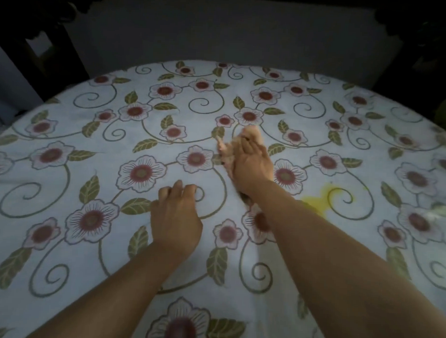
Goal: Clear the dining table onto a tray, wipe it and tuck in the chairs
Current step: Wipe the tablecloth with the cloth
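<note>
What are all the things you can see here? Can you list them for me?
tablecloth: one, pale blue with red flowers and green leaves, covering the table
yellow stain: one, on the tablecloth, right of the right forearm
cloth: one, pale orange, blurred, under the right hand
chair: one, dark, beyond the table's far left edge
left hand: fingers curled, tips resting on the tablecloth
right hand: gripping the cloth near the table's middle
</note>
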The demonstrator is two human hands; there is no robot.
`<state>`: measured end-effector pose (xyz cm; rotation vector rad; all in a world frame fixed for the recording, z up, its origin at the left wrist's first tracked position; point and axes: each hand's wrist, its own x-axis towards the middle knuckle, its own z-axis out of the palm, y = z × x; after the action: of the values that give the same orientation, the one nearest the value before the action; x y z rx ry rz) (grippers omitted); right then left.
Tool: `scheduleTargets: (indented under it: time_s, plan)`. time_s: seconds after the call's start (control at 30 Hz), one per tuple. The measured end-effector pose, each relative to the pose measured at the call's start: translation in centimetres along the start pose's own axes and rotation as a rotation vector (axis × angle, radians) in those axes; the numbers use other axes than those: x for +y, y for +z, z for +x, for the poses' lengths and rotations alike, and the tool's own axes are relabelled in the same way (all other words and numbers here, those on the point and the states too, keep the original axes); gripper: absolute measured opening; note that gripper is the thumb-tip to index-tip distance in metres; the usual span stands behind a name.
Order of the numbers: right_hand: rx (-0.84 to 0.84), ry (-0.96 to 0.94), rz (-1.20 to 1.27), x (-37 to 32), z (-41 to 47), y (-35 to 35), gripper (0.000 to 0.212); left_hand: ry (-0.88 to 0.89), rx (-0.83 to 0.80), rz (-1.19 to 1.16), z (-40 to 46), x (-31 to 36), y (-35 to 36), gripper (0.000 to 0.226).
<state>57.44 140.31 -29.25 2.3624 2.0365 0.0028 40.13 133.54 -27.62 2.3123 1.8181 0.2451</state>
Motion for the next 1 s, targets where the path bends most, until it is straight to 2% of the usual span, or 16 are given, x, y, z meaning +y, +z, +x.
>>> scheduleTargets:
  time_s: [0.13, 0.33, 0.5, 0.57, 0.67, 0.73, 0.8, 0.87, 1.0]
  plan:
    - [-0.061, 0.105, -0.090, 5.8, -3.1, 0.1, 0.060, 0.047, -0.063, -0.025, -0.2, 2.9, 0.6, 0.053]
    - [-0.131, 0.365, -0.181, 14.4, -11.1, -0.2, 0.060, 0.176, -0.137, -0.027, -2.1, 6.7, 1.3, 0.054]
    - [-0.144, 0.618, 0.031, 15.9, -14.9, -1.0, 0.060, 0.235, -0.117, -0.069, -3.9, 7.0, 1.3, 0.050]
    - [-0.105, 0.551, 0.080, 13.8, -15.1, -1.1, 0.062, 0.245, -0.116, -0.081, -4.6, 6.5, 1.2, 0.049]
    - [0.017, 0.104, 0.000, 8.4, -15.7, -0.3, 0.074, 0.227, -0.140, -0.096, -5.4, 6.1, 0.8, 0.046]
    - [0.003, -0.038, 0.099, 4.5, -16.3, 0.3, 0.075, 0.207, -0.137, -0.103, -5.7, 6.0, 0.4, 0.039]
    - [-0.039, -0.091, 0.218, 2.2, -16.3, 0.5, 0.074, 0.192, -0.127, -0.107, -5.8, 6.1, 0.1, 0.041]
    - [-0.035, -0.089, 0.208, 2.3, -16.4, 0.5, 0.069, 0.186, -0.137, -0.100, -5.9, 6.4, 0.0, 0.045]
    - [-0.006, 0.065, 0.142, 6.3, -16.7, 0.6, 0.059, 0.201, -0.178, -0.069, -6.0, 7.8, 0.0, 0.048]
